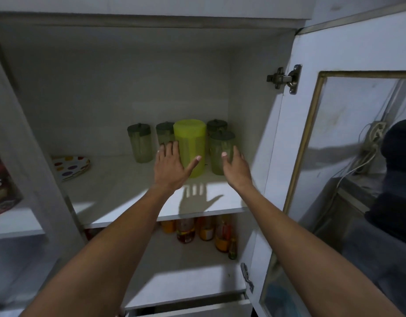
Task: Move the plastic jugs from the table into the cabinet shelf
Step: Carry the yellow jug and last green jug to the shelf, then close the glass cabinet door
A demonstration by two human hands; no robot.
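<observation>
A tall yellow-green plastic jug [191, 143] stands upright on the upper cabinet shelf [133, 191], towards the back right. Several smaller translucent green jugs with dark lids surround it: one to its left [139, 143], one behind it [164, 132], two to its right [220, 152]. My left hand [171, 167] is open with fingers spread, just left of the yellow-green jug and in front of it. My right hand [235, 168] is open too, in front of the nearest right-hand jug. Neither hand holds anything.
A stack of polka-dot plates [70, 167] lies at the shelf's left. Bottles of sauce and oil [204, 232] stand on the lower shelf. The glass-paned cabinet door [348, 156] hangs open on the right, another door on the left.
</observation>
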